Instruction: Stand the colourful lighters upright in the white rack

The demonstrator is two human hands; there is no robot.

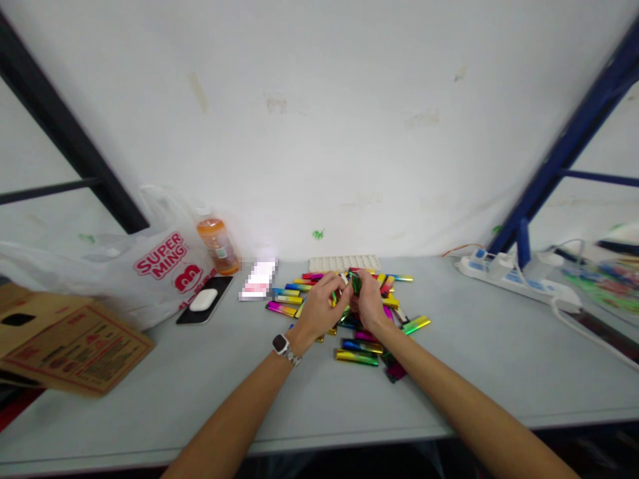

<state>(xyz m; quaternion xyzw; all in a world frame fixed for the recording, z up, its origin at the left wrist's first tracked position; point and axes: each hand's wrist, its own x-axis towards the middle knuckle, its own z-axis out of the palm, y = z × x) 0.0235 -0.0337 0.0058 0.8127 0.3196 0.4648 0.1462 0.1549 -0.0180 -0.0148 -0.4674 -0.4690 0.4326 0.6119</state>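
Observation:
A heap of shiny, metallic-coloured lighters (357, 357) lies on the grey table, in yellow, green, blue, pink and gold. Above the heap, my right hand (370, 299) is closed around a dark green, glossy lighter (356, 284). My left hand (322, 306), wearing a watch (281, 344) on its wrist, has its fingers pinched together close beside it. Something small and white shows near those left fingertips; what they hold is too small to make out. Behind the heap, a cream-coloured grid tray (344, 263) stands against the wall.
To the left are a cardboard box (80, 346), a white plastic bag (130, 273), an orange bottle (218, 243), a dark phone (219, 299) with a white case (204, 300) on it, and a blurred bright screen (258, 278). A power strip (519, 279) with cables lies right.

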